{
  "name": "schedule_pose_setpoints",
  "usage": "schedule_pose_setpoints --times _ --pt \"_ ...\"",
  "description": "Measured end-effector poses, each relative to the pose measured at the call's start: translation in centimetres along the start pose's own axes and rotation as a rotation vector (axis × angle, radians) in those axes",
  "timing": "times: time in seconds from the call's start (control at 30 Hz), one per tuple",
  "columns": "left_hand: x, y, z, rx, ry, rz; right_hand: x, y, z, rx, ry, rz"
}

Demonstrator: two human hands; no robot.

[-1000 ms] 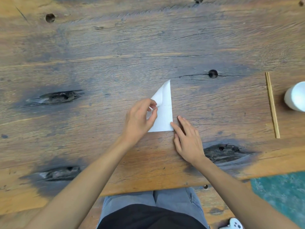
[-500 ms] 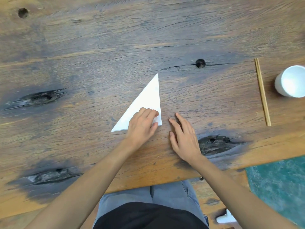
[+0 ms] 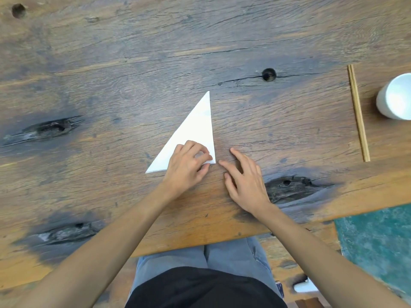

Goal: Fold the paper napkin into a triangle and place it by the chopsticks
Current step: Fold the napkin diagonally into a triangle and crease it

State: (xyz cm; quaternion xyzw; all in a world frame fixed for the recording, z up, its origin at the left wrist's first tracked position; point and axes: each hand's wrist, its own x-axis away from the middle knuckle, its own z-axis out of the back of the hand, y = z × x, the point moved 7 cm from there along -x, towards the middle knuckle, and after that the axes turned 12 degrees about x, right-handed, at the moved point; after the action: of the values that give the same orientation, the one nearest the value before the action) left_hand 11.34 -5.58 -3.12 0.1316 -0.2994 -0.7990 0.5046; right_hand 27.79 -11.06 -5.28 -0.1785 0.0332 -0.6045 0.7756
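The white paper napkin [image 3: 193, 132] lies on the wooden table [image 3: 133, 74] folded into a triangle, its long point aimed away from me. My left hand [image 3: 188, 166] rests on the near right corner, thumb and forefinger pinching that corner. My right hand [image 3: 243, 182] lies flat on the wood just right of the napkin, fingers spread, holding nothing. The pair of wooden chopsticks [image 3: 358, 113] lies far to the right, running front to back.
A white cup [image 3: 395, 96] stands right of the chopsticks at the frame edge. Dark knots and holes [image 3: 268, 74] mark the wood. The table's near edge runs above my lap; green floor [image 3: 378, 236] shows at the lower right.
The napkin's flap has been folded over and laid flat into a full triangle. My left hand slid to the near right corner; my right hand moved slightly off the paper.
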Motion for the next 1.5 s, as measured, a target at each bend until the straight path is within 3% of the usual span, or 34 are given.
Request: schedule_pose_setpoints --times 0.83,1.17,1.5 --pt "0.1 -0.9 0.0 0.022 -0.036 -0.036 -0.7 -0.9 -0.3 0.178 0.039 0.081" --pt "-5.8 -3.8 -1.2 -0.108 -0.251 0.058 -0.3 -0.3 -1.9 0.213 0.148 0.087" --pt "-10.7 -6.4 0.3 -0.182 -0.21 0.038 -0.5 -0.1 -2.4 0.25 0.171 0.077"
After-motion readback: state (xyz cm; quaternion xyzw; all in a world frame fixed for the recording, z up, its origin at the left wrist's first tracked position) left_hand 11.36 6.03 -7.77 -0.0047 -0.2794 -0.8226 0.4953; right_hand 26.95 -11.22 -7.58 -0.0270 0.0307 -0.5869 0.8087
